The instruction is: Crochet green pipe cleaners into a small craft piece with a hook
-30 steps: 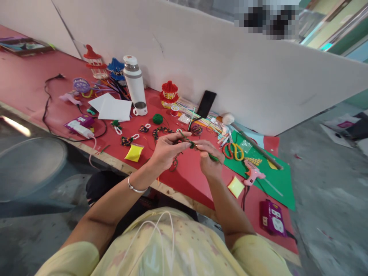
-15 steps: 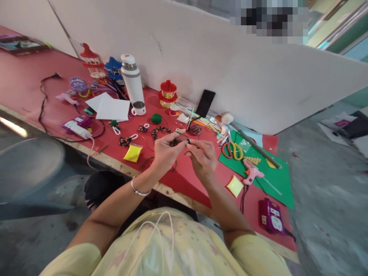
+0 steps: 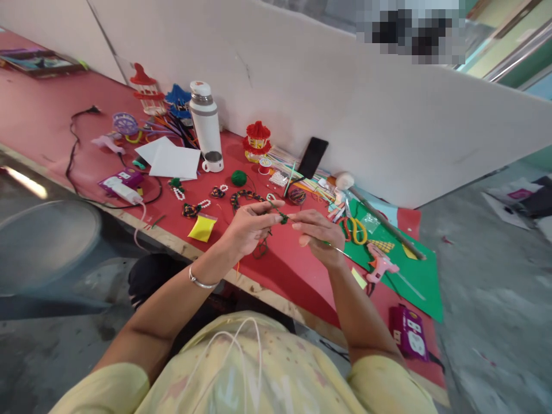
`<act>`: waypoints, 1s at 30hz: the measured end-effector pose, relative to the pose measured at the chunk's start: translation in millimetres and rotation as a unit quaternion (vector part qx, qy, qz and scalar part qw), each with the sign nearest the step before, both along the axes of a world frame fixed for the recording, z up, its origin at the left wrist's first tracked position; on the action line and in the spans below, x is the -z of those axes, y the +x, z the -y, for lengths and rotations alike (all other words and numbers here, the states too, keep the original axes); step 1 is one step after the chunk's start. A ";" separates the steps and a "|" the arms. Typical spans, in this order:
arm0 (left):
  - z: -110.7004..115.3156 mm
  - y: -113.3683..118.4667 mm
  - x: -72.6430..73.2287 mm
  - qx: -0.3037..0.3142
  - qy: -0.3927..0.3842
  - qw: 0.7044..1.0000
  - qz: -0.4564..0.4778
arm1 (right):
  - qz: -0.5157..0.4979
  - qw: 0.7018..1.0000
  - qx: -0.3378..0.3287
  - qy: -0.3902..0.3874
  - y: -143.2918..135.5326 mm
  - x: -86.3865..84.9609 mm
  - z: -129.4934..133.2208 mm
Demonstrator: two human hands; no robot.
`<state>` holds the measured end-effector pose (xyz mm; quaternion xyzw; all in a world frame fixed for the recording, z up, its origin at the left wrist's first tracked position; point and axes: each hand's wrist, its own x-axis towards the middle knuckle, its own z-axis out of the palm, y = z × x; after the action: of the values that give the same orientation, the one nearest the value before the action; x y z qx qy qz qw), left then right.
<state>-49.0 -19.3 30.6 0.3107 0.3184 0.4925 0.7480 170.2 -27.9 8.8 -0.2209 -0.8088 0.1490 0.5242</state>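
Observation:
Between finger and thumb, my left hand (image 3: 246,229) pinches a small dark green piece of yarn work (image 3: 283,219), with a strand running over the index finger. My right hand (image 3: 319,234) is closed on a thin crochet hook (image 3: 339,249); its shaft sticks out below the palm, and its tip reaches the green work. Loose dark yarn (image 3: 260,248) hangs under my left hand. Just behind lie a dark multicoloured braided loop (image 3: 240,198), a green yarn ball (image 3: 238,178) and a mixed-colour yarn ball (image 3: 297,196).
A white flask (image 3: 207,129) stands at the back, near a phone (image 3: 314,157) leaning on the partition. Scissors (image 3: 359,231) and a pink glue gun (image 3: 381,263) lie on green sheet (image 3: 411,287) at right. A yellow packet (image 3: 202,227) sits left of my hands.
My hands have drawn slightly apart, my right hand shifting right and turning so that the hook's shaft now shows. The green work shows more clearly between them. The view has shifted slightly.

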 end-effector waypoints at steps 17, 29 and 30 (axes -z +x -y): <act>-4.7 1.0 -7.7 0.053 0.019 0.997 -0.047 | 0.065 0.998 0.012 0.022 12.1 -23.4 19.5; -6.4 -4.8 -8.9 0.081 -0.022 0.996 -0.013 | 0.060 0.996 0.052 0.038 -1.2 -16.8 27.3; -7.3 -5.8 -8.8 0.081 -0.021 0.996 -0.018 | 0.088 0.993 0.056 0.053 1.0 -20.2 27.7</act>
<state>-54.8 -12.0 39.3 0.3286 0.3161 0.4173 0.7861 171.2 -55.5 29.1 -0.2504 -0.8449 0.0564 0.4694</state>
